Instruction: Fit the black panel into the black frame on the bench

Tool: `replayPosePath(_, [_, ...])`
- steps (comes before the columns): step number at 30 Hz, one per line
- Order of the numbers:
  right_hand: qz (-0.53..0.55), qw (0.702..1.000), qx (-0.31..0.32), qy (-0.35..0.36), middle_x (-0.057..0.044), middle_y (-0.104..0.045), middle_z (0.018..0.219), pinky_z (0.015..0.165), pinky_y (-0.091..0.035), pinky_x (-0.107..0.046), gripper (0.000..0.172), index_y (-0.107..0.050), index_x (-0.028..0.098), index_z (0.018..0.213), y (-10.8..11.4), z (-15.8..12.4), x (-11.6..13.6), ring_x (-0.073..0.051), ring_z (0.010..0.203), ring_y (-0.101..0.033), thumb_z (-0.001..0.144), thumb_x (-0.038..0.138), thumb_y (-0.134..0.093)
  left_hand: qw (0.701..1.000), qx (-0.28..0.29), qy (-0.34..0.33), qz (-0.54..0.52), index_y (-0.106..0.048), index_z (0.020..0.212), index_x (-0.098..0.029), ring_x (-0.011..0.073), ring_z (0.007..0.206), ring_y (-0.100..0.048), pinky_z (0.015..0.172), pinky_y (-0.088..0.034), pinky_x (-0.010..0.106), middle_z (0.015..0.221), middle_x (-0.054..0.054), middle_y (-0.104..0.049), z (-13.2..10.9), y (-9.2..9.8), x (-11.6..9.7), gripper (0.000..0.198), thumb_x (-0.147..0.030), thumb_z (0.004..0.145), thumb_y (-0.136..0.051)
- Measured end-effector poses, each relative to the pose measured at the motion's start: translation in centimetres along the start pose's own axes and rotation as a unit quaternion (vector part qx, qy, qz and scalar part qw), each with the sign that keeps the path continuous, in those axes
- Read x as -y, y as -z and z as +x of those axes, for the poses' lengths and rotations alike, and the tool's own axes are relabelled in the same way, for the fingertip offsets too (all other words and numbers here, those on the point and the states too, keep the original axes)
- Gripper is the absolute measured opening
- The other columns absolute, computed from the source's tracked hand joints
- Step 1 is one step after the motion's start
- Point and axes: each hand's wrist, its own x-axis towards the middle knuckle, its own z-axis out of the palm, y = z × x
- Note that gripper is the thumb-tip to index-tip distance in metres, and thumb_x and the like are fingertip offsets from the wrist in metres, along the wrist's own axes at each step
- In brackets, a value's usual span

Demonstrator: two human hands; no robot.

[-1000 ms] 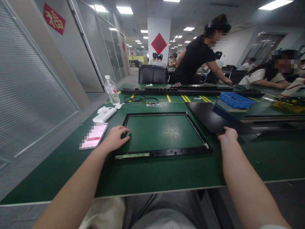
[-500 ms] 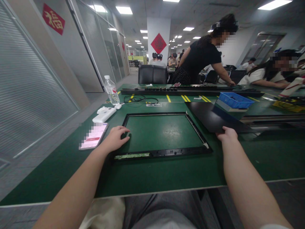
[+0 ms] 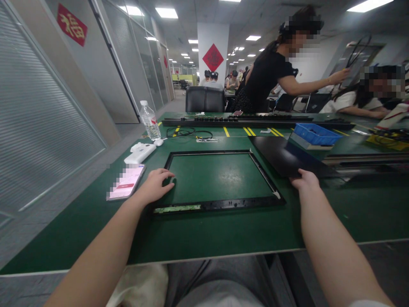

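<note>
The left hand [image 3: 156, 185] sits at the black rectangular frame [image 3: 243, 203], grip apart — the right hand [image 3: 306, 180] is clamped on a black panel [image 3: 281, 155].

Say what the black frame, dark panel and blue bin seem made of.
Black frame: plastic or painted metal, I can't tell; looks mostly matte, with few highlights. Dark panel: perhaps plastic or glass; smooth, semi-gloss, with a soft pale reflection. Blue bin: likely moulded plastic, from its even colour and thin walls.
</note>
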Motion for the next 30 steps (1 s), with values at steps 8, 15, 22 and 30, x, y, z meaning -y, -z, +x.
replayPosePath(8, [-0.004, 0.999, -0.036, -0.008, -0.002, -0.076, 0.106, 0.079, -0.064, -0.028, 0.034, -0.068, 0.021, 0.112, -0.22, -0.11, 0.12, -0.011, 0.076, -0.072, 0.094, 0.002, -0.046, 1.0, 0.0, 0.0, -0.007, -0.075, 0.117, -0.018, 0.0386, 0.123, -0.058, 0.109, -0.044, 0.055, 0.131, 0.018, -0.066, -0.06, 0.19, -0.25, 0.052, -0.053, 0.084, -0.054])
replayPosePath(15, [-0.007, 1.0, -0.029, -0.005, -0.002, -0.076, 0.105, 0.083, -0.065, -0.033, 0.037, -0.068, 0.022, 0.115, -0.02, 0.11, 0.09, -0.014, 0.082, -0.073, 0.094, 0.003, -0.045, 1.0, -0.009, -0.001, -0.019, -0.074, 0.115, -0.02, 0.0388, 0.123, -0.058, 0.11, -0.043, 0.056, 0.13, 0.016, -0.067, -0.06, -0.01, -0.13, 0.049, -0.053, 0.083, -0.057])
replayPosePath(22, [-0.004, 1.0, -0.025, -0.011, -0.002, -0.077, 0.103, 0.081, -0.065, -0.032, 0.041, -0.069, 0.022, 0.117, -0.09, 0.15, 0.16, -0.013, 0.075, -0.072, 0.09, 0.0, -0.046, 1.0, -0.003, -0.008, -0.01, -0.075, 0.116, -0.018, 0.039, 0.124, -0.059, 0.112, -0.042, 0.055, 0.13, 0.018, -0.065, 0.03, -0.02, -0.09, 0.05, -0.052, 0.084, -0.057])
replayPosePath(30, [-0.012, 1.0, -0.024, -0.008, -0.002, -0.075, 0.105, 0.08, -0.065, -0.031, 0.034, -0.067, 0.021, 0.111, -0.07, -0.02, 0.14, -0.012, 0.077, -0.072, 0.095, 0.003, -0.043, 1.0, -0.003, -0.003, -0.02, -0.074, 0.116, -0.02, 0.0391, 0.124, -0.058, 0.111, -0.042, 0.055, 0.131, 0.017, -0.065, -0.01, 0.03, -0.12, 0.049, -0.052, 0.083, -0.058])
